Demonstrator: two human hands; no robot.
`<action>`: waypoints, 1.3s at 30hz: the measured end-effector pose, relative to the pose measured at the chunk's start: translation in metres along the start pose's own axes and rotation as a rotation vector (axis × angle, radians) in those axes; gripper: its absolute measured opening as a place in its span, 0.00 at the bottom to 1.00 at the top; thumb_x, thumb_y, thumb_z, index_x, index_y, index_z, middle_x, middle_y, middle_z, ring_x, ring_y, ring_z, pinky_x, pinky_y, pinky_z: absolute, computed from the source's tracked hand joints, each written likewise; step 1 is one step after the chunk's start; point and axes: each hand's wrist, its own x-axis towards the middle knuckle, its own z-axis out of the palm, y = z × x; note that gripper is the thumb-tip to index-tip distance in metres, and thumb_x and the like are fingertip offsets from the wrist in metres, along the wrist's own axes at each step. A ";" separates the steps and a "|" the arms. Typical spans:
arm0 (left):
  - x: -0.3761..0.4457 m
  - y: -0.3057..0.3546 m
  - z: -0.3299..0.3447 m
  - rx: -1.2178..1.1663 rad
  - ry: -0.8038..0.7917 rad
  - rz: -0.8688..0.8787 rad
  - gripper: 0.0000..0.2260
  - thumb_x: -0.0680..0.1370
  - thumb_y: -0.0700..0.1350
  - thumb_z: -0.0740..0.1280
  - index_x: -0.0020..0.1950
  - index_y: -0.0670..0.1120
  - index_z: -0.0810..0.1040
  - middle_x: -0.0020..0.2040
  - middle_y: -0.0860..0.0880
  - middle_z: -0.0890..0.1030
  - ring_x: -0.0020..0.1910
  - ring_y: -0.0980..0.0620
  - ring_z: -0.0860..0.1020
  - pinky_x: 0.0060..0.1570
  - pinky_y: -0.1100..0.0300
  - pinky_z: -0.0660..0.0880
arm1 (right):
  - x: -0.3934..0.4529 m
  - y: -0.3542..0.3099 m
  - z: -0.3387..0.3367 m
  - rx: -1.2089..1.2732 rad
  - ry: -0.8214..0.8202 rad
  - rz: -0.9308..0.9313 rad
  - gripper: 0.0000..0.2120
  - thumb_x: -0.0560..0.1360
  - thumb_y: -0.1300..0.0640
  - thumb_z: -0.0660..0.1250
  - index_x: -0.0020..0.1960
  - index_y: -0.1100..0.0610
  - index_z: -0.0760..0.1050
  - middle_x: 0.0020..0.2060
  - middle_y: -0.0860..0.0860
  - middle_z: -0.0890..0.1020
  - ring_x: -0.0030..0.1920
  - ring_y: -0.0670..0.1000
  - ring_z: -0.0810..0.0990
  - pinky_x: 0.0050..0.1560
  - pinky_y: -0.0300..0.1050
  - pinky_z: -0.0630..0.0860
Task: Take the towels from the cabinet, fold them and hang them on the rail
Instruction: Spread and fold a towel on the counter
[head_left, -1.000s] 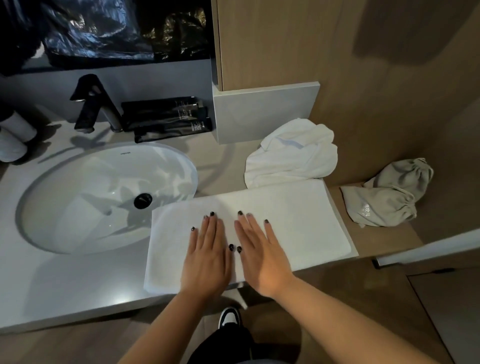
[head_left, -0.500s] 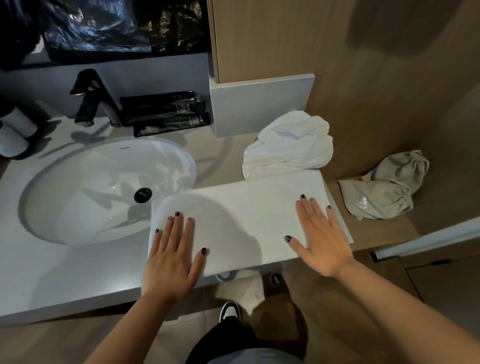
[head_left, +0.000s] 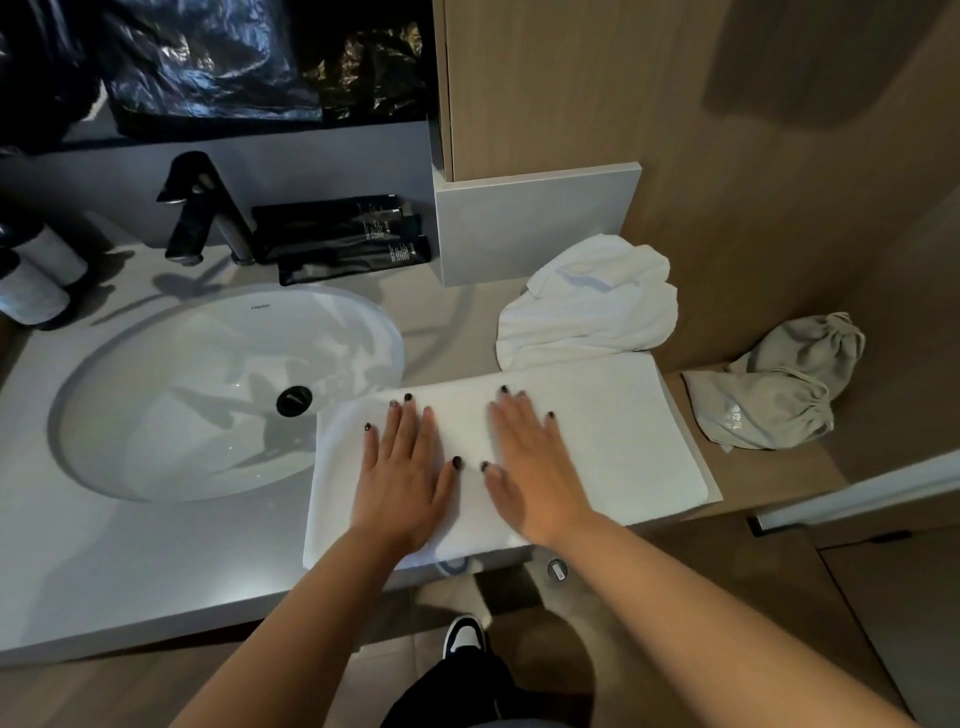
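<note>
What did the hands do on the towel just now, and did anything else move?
Half a second ago the hands lay spread apart near the ends of the folded towel. Now the left hand and right hand have slid back to its middle, flat, side by side. Nothing was gripped or let go. The towel, the crumpled towel and the grey bag stayed put.

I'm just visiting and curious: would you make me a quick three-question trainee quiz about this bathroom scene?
1. True or false: both hands, the left hand and the right hand, lie flat on the folded towel.
2. What lies just behind the folded towel? A) crumpled white towel B) a shoe C) a mirror
3. Fill in: the faucet above the sink is coloured ____.

Key: 1 true; 2 A; 3 black.
</note>
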 end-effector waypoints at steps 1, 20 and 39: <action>0.003 -0.001 0.002 -0.004 0.017 -0.009 0.38 0.75 0.65 0.32 0.79 0.46 0.36 0.80 0.45 0.36 0.77 0.48 0.32 0.76 0.49 0.33 | 0.005 -0.005 0.010 -0.054 -0.016 -0.022 0.33 0.78 0.46 0.39 0.80 0.57 0.46 0.80 0.54 0.44 0.79 0.54 0.41 0.77 0.61 0.46; 0.043 -0.077 -0.016 -0.230 -0.056 -0.085 0.32 0.79 0.68 0.49 0.81 0.57 0.48 0.80 0.51 0.58 0.76 0.47 0.62 0.70 0.48 0.66 | 0.045 0.042 0.005 -0.195 0.094 -0.114 0.31 0.81 0.41 0.41 0.81 0.54 0.48 0.80 0.50 0.47 0.79 0.49 0.39 0.77 0.53 0.37; -0.007 -0.023 0.007 -0.091 0.169 0.155 0.28 0.83 0.58 0.46 0.80 0.46 0.56 0.80 0.45 0.53 0.80 0.46 0.50 0.76 0.41 0.54 | 0.010 0.003 0.023 -0.147 0.069 -0.066 0.32 0.82 0.42 0.39 0.80 0.59 0.50 0.80 0.54 0.51 0.79 0.54 0.48 0.76 0.60 0.55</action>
